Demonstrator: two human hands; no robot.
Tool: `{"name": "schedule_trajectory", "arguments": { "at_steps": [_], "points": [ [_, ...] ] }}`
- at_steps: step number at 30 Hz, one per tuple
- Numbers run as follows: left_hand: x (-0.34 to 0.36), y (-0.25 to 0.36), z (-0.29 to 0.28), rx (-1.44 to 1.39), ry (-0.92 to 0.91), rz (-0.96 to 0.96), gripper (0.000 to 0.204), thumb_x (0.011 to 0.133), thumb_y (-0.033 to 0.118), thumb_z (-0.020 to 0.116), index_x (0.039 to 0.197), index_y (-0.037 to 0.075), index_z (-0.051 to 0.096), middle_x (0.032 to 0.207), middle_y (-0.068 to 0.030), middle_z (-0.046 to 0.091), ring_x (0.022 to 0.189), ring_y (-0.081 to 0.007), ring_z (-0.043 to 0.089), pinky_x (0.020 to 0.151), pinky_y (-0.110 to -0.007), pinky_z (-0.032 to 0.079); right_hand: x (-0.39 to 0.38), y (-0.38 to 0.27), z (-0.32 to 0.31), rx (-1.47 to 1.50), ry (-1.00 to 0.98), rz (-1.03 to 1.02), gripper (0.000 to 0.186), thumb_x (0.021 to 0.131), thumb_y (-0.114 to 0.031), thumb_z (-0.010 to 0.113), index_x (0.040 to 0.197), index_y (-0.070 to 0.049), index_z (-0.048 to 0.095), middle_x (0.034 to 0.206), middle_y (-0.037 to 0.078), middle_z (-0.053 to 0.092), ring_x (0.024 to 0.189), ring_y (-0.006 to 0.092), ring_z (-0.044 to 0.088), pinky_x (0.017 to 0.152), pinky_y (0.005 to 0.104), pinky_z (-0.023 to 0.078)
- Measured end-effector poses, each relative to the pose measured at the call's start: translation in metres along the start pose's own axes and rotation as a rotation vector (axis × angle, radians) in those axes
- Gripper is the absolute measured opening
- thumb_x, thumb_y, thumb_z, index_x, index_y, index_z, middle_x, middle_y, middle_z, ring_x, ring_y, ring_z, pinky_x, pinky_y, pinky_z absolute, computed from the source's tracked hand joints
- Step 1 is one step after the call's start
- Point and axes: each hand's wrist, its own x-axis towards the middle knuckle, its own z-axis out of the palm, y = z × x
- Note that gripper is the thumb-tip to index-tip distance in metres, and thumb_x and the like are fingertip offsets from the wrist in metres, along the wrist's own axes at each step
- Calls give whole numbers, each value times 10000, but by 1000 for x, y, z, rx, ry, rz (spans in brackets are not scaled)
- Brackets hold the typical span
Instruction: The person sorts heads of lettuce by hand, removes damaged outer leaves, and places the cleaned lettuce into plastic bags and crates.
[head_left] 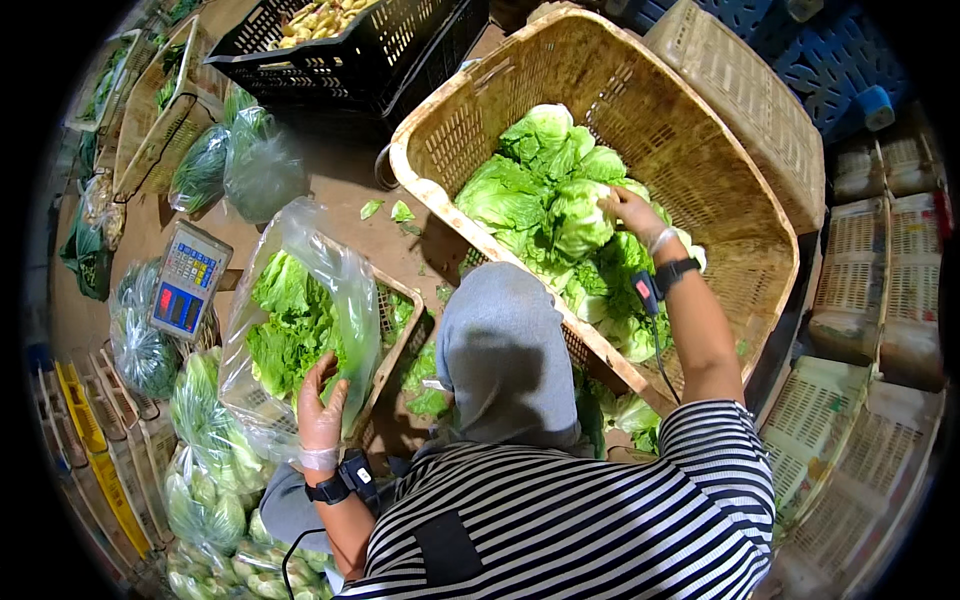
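While left hand (pixel 322 405) grips clear bag (pixel 300 300) of lettuce, right hand (pixel 632 208) grasps lettuce head (pixel 575 215), wicker basket (pixel 640 90)

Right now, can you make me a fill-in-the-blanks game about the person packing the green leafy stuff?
1. The right hand reaches into the big woven ____ full of lettuce.
2. The left hand holds open a clear plastic ____ with lettuce inside.
3. The scale sits to the person's ____.
4. The person's shirt has black and white ____.

Missing words: basket, bag, left, stripes.
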Motion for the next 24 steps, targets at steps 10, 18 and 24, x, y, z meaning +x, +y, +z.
{"name": "schedule_trajectory", "arguments": {
  "at_steps": [10, 18, 24],
  "points": [
    [-3, 72, 31, -796, -198, 155, 704, 861, 507, 611, 1313, -14, 470, 1209, -198, 586, 1106, -269, 589, 941, -365, 476, -236, -86, 75, -51, 575, -862, 623, 740, -35, 700, 1332, -80, 510, 1271, 119, 562, 1218, 255, 501, 1038, 357, 393],
    [-19, 123, 96, -1583, -430, 165, 975, 708, 736, 611, 1450, 170, 328, 1448, -107, 398, 1305, -324, 403, 1085, -513, 335, -322, -141, 155, -811, -99, -1244, 615, 626, -239, 820, 1209, -285, 627, 1399, 57, 473, 1364, 371, 324, 1074, 589, 239],
    [-23, 63, 72, -1881, -336, 178, 908, 731, 682, 637, 1427, 162, 375, 1448, -99, 401, 1305, -331, 399, 1090, -528, 317, -317, -123, 211, 248, -32, -703, 428, 829, -61, 637, 1249, -45, 559, 1242, 93, 553, 1145, 188, 527, 977, 310, 416]
  ]
}}
